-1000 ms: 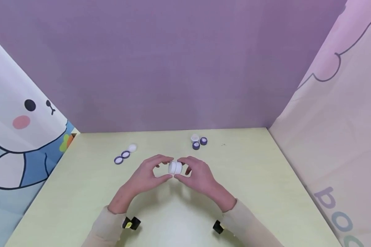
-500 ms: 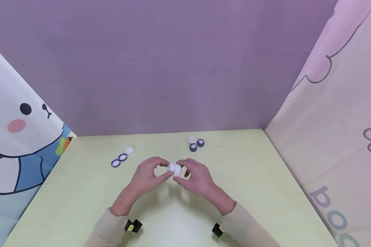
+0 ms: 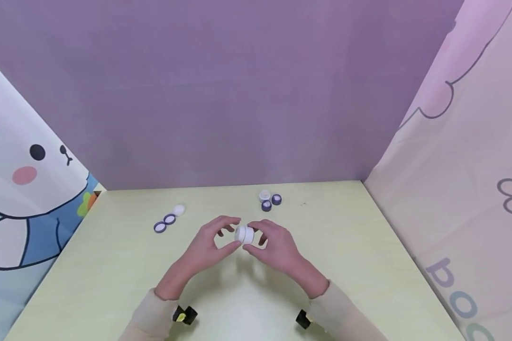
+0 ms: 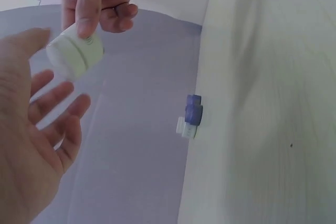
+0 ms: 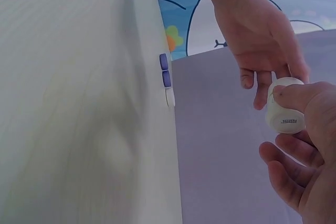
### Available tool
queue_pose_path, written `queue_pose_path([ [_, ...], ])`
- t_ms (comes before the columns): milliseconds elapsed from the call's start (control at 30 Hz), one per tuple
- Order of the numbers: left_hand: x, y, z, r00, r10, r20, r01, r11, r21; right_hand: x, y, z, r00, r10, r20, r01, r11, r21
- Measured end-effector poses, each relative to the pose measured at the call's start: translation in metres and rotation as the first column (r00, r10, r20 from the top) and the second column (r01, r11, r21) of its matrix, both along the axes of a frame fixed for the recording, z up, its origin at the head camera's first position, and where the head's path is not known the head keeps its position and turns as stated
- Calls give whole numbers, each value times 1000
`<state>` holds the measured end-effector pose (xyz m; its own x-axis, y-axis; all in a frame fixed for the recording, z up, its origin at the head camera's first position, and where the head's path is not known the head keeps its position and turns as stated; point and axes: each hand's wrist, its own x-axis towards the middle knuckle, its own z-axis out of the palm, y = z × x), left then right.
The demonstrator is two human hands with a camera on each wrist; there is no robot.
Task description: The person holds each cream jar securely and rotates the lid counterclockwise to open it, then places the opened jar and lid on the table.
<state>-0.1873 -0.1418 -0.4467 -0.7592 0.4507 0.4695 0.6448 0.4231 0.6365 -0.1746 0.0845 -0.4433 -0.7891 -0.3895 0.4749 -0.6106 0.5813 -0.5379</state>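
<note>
A small white screw-top jar [image 3: 246,235], lid toward the left, is held sideways above the table. My right hand [image 3: 275,241] pinches its base between thumb and fingers, and print shows on the jar's bottom in the right wrist view. Around the lid end, my left hand [image 3: 209,241] has its thumb and fingers spread, the other fingers loosely bent. In the left wrist view, the left fingertips [image 4: 42,35] lie close to the white lid [image 4: 62,56]; whether any still touches it is hard to tell.
Two purple-rimmed lids [image 3: 165,223] and a white lid [image 3: 179,210] lie at the left back of the table [image 3: 111,265]. Right of centre stand a white jar [image 3: 264,195] and two purple jars [image 3: 271,202]. A purple wall [image 3: 230,94] rises behind.
Half a second ago my left thumb and fingers were closer in on the lid; now they are spread wider. The jar has shifted slightly to the right. The view has tilted a little.
</note>
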Motion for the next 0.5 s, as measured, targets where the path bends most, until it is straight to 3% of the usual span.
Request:
queue_pose_path([
  [200,-1,-2,3,998,-65,-1,65,998,0,0,1,0,1000,0,5,0,1000,-4],
  [500,3,-1,1,1000,-3,21,3,1000,-29,3,1,-3,1000,20,2,-20,1000,-13],
])
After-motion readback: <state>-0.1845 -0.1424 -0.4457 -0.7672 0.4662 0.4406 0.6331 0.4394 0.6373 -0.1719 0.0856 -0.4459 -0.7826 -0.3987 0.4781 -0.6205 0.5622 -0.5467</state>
